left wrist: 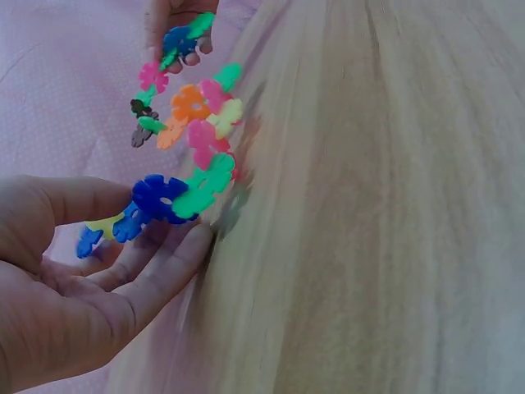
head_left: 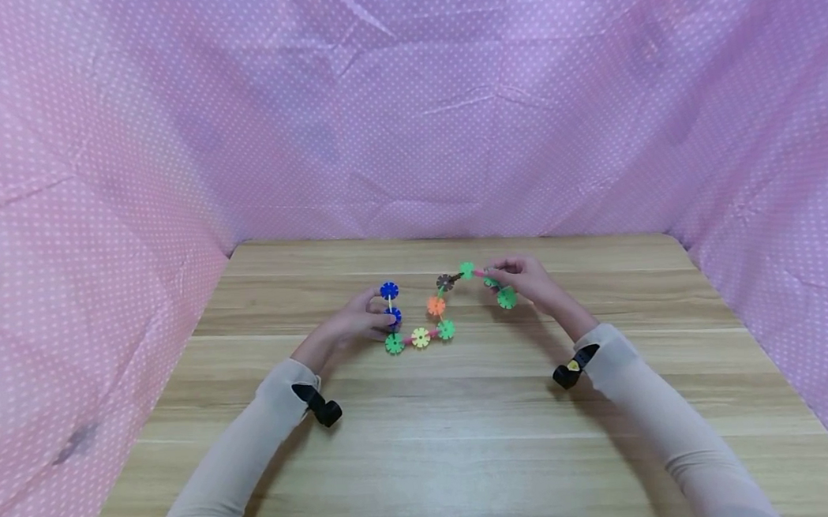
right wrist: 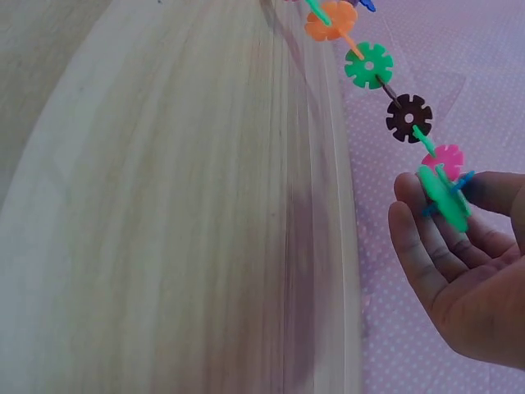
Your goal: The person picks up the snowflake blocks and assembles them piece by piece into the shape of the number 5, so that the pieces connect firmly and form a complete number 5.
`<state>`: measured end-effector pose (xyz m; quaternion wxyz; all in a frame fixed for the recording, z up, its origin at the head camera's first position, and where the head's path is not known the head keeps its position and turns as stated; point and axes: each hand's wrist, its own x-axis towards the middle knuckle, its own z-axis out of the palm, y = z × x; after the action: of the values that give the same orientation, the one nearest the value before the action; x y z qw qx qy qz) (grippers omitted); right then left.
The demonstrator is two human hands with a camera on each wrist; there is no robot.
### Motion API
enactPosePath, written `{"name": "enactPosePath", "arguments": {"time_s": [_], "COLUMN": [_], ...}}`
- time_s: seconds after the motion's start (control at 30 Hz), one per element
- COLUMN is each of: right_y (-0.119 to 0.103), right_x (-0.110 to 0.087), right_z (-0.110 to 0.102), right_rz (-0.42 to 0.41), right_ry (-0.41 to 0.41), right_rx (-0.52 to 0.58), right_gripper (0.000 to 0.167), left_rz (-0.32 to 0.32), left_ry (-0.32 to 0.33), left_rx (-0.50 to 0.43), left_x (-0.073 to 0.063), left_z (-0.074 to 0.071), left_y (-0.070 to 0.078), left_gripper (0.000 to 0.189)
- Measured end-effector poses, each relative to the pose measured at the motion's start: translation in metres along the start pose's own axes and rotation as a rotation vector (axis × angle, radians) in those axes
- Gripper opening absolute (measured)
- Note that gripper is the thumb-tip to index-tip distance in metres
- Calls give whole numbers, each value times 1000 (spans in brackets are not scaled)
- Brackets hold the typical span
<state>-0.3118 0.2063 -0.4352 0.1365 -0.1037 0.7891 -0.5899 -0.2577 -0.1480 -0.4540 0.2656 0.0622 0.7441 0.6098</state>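
Observation:
A chain of linked plastic snowflake discs [head_left: 420, 337] in blue, green, yellow, pink, orange and brown curves between the two hands. At its left end my left hand [head_left: 359, 319] pinches a blue disc [left wrist: 160, 199] between thumb and fingers. A green disc [left wrist: 205, 185] joins that blue one. The right hand [head_left: 529, 281] holds the other end, its thumb and fingertips on a piece beside a green disc [right wrist: 444, 199]. A brown disc [right wrist: 408, 118] and a pink disc [right wrist: 447, 160] lead away from that grip.
Beneath the hands is a wood-grain table [head_left: 425, 447]. Pink dotted cloth [head_left: 406, 132] hangs behind and at both sides of it. Each wrist carries a black strap with a small camera [head_left: 327, 412].

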Motion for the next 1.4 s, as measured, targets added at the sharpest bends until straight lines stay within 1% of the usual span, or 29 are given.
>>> {"name": "enactPosePath", "arguments": {"time_s": [0.13, 0.23, 0.33, 0.43, 0.5, 0.6, 0.67, 0.73, 0.87, 0.97, 1.03, 1.13, 1.3, 1.4], "right_y": [0, -1, 1, 3, 6, 10, 12, 13, 13, 12, 13, 13, 18, 22], "right_x": [-3, -6, -8, -10, -12, -14, -15, -17, -23, -27, -29, -32, -37, -41], "right_z": [-2, -4, -5, -6, -7, -9, -11, -12, -15, -17, -17, -16, -11, -8], "right_rz": [32, 67, 90, 93, 89, 76, 73, 72, 74, 74, 72, 78, 43, 26], "right_ry": [-4, 1, 13, 31, 40, 35, 26, 22, 17, 12, 4, -5, -36, -69], "right_rx": [-37, -67, -97, -105, -86, -44, -20, -12, 0, -7, -23, -39, -57, -76], "right_gripper": [33, 33, 34, 33, 33, 34, 35, 36, 38, 37, 36, 31, 32, 32], "left_rz": [-9, -11, -9, -10, -10, 4, 22, 39, 73, 102, 118, 145, 133, 128], "left_ry": [15, 20, -1, -33, -53, -68, -66, -53, -1, 52, 90, 128, 160, 169], "left_rx": [-39, -78, -128, -149, -146, -108, -98, -113, -167, -209, -239, -268, -285, -300], "left_x": [4, 4, 3, 2, 2, 3, 4, 6, 11, 19, 25, 35, 49, 57], "left_z": [-2, -4, -4, -3, -2, -1, -1, -1, -2, -2, -2, -2, -3, -6], "left_y": [-6, -7, -5, -1, 0, 1, 0, 1, 4, 8, 12, 17, 24, 26], "left_gripper": [52, 52, 65, 91, 106, 114, 112, 108, 88, 72, 66, 61, 54, 56]}}
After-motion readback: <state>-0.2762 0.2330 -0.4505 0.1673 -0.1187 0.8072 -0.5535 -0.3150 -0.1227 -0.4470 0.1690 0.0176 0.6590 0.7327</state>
